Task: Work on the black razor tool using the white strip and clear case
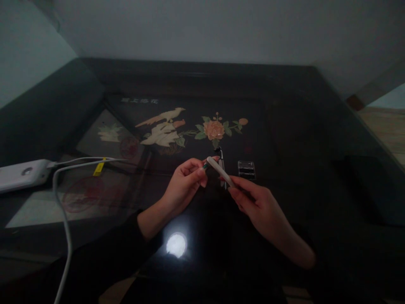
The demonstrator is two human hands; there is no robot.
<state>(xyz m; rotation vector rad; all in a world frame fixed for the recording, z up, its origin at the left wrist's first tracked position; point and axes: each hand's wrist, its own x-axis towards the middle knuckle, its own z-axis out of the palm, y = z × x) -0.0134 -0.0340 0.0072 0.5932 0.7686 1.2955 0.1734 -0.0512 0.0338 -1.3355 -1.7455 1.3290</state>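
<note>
pale characters on dark inlaid table panel (139,100), too blurred to read

– What are the hands doing above the flower inlay (214,129)?

– Just below it, over the dark glossy worktop (316,139), the left hand (183,185) and right hand (253,202) share a slim white pen-like stick (220,171). The left grip pinches its upper end, where a bit of green shows; the right grip holds its lower end.

– Anything near the flower?

– A small clear plastic case (246,169) lies below and right of it, just beside the right hand. A bird inlay (163,126) sits left of it. Far left lie a white power bank (22,174) and its white cable (65,211).

– And that glare?

– A round light reflection (176,245) well below the flower.
</note>
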